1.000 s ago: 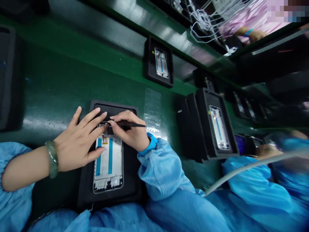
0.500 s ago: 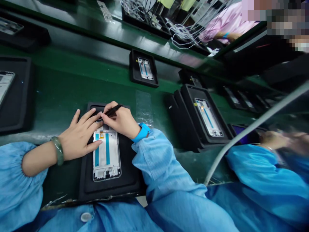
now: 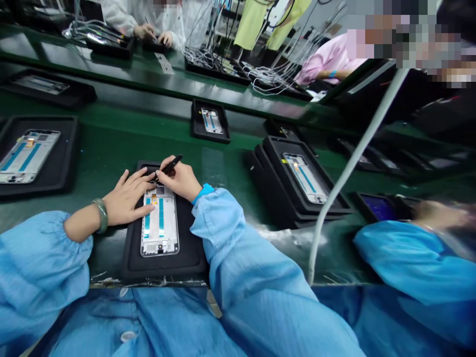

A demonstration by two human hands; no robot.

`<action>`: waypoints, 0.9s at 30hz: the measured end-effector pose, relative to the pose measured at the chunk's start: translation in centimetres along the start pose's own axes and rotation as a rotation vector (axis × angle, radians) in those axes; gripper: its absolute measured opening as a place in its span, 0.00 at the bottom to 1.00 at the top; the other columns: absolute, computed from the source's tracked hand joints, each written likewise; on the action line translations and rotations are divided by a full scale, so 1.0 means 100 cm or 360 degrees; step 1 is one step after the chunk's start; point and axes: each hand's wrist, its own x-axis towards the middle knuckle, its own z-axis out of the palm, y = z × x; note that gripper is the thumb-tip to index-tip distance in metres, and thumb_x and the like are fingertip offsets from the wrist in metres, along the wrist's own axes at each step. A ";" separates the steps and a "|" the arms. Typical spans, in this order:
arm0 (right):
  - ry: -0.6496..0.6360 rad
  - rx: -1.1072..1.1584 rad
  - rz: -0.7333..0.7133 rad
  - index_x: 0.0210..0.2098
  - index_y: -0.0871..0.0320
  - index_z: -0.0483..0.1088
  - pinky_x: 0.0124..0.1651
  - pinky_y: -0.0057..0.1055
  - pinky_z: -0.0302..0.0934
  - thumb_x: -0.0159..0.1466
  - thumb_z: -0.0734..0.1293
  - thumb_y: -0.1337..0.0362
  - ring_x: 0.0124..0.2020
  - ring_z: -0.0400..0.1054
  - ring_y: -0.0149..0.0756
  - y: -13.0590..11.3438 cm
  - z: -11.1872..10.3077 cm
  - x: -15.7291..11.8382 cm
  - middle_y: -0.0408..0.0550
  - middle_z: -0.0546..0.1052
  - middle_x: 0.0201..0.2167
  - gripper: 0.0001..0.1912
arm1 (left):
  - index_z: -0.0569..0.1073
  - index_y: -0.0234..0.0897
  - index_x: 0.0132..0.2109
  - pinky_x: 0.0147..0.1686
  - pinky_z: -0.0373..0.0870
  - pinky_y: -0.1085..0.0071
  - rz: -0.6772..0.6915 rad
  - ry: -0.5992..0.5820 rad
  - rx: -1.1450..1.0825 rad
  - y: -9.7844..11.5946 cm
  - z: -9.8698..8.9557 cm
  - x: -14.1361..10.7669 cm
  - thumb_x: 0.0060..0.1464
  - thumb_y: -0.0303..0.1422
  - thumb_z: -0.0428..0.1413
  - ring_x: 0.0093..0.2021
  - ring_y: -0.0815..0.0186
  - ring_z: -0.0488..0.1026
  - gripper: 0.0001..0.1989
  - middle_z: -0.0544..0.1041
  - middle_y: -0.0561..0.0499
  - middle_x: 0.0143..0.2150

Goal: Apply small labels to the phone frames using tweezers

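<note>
Phone frame (image 3: 170, 225): lay face up on a black tray (image 3: 193, 250), a little left of the tray's middle, its far end partly hidden under both hands; two blue strips (image 3: 161, 218) ran along it.
Long axis: pointed from the desk's near edge toward its far side, almost parallel to the tray's long edges.
Way from the fingers: most of the frame stretched from the fingertips toward the near edge of the desk (image 3: 107, 153); only its far end sat level with them.
Nearer hand: neither clearly; the left came in across the frame's left long edge, the right over its far right corner.
Left hand (image 3: 125, 202): fingers spread wide, tips at the far end, thumb over the frame; whether they pressed, I could not tell.
Right hand (image 3: 181, 179): thumb and fingers pinched narrow on a slim black tool (image 3: 174, 162).
Tool tip: close by the left fingertips; whether it touched the frame was too small to tell.
Left of the desk: a second tray (image 3: 62, 168) with another frame (image 3: 33, 154).
Right of the desk: stacked trays (image 3: 267, 196), a frame (image 3: 307, 181) on top; beyond them, a co-worker's blue sleeve (image 3: 401, 250).
</note>
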 end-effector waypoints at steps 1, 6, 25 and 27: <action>-0.0004 -0.0041 -0.0020 0.32 0.58 0.64 0.37 0.27 0.62 0.59 0.64 0.63 0.29 0.68 0.30 -0.001 0.002 0.001 0.42 0.71 0.28 0.05 | 0.61 0.38 0.58 0.63 0.36 0.40 -0.0005 0.0000 0.0005 -0.001 0.000 0.000 0.58 0.52 0.43 0.69 0.52 0.42 0.29 0.55 0.43 0.67; -0.0013 -0.0154 -0.0067 0.33 0.59 0.65 0.37 0.28 0.60 0.59 0.63 0.61 0.30 0.67 0.30 0.000 0.005 0.004 0.43 0.71 0.29 0.07 | 0.61 0.38 0.59 0.62 0.38 0.38 -0.0014 -0.0007 0.0028 -0.002 -0.001 0.001 0.58 0.50 0.43 0.69 0.51 0.42 0.28 0.56 0.42 0.67; -0.0002 -0.0061 -0.0093 0.32 0.59 0.64 0.37 0.26 0.60 0.58 0.64 0.62 0.28 0.66 0.28 0.009 0.005 0.006 0.41 0.70 0.27 0.07 | 0.62 0.37 0.58 0.63 0.41 0.41 -0.0050 0.0057 0.0027 -0.002 -0.002 0.001 0.58 0.51 0.43 0.69 0.51 0.44 0.29 0.58 0.42 0.66; -0.0006 -0.0062 -0.0105 0.32 0.59 0.64 0.37 0.27 0.60 0.57 0.64 0.62 0.27 0.65 0.28 0.008 0.005 0.007 0.40 0.69 0.27 0.07 | 0.62 0.37 0.58 0.63 0.42 0.41 -0.0043 0.0060 0.0030 -0.002 -0.003 0.001 0.58 0.51 0.42 0.69 0.52 0.44 0.29 0.58 0.42 0.66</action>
